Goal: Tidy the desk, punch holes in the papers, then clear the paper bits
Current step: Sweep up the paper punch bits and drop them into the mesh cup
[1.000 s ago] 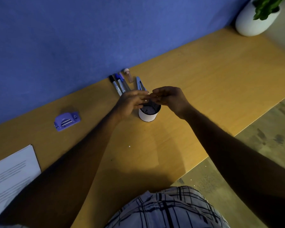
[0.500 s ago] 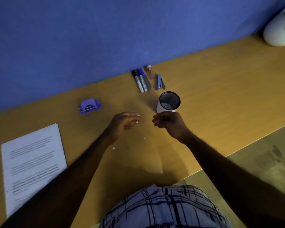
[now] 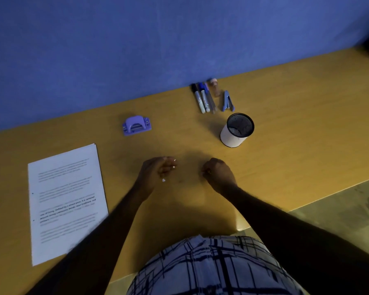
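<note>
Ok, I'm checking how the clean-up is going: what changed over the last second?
Both hands drew back from above the cup toward the near edge of the desk. The left hand is now low, white paper bits by its fingertips; the right hand is curled beside it. Cup, pens, stapler, hole punch and papers stayed put.

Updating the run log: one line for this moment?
phase: clearing paper bits | left hand: bits at fingers | right hand: curled, contents unseen | mesh cup: upright, beyond both hands
</note>
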Demonstrator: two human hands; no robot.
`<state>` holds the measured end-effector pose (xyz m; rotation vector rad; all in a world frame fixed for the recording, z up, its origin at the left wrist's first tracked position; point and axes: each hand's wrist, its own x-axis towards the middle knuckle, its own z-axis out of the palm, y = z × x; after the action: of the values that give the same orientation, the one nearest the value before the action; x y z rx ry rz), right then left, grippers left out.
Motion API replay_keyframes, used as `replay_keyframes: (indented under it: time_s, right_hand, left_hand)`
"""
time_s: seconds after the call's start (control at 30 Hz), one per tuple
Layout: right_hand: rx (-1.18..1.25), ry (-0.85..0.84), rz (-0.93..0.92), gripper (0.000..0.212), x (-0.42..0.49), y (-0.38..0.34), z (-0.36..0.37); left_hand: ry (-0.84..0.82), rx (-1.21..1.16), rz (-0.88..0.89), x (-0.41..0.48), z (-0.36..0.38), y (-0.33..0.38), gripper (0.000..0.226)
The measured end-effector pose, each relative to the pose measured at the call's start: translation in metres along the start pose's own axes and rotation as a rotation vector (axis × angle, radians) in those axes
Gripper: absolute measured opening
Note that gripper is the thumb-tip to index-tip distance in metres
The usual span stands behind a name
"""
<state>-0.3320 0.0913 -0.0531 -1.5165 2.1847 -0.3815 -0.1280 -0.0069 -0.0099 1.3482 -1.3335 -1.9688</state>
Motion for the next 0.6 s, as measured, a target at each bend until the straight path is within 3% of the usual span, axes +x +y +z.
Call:
replay_keyframes:
  time_s: [0.13,0.37,0.47,0.6]
  right_hand:
    - [0.018,0.033,0.034,0.012,-0.002,0.002,0.007]
    - [-0.162,-0.016,0.050,0.021,-0.003,0.004,0.012]
    - [0.138,-0.003,0.147,0.015,-0.004,0.015,0.002]
    - [0.774,0.063,0.287,0.018,-0.009,0.016,-0.032]
  left_hand:
    - [-0.017,-0.041,-0.017,0.000,0.001,0.003,0.036]
    - [-0.066,-0.136,-0.010,0.006,0.016,0.014,0.039]
    - [-0.086,-0.172,-0.016,0.007,0.026,0.024,0.040]
    - [-0.117,-0.223,-0.022,0.014,0.043,0.037,0.041]
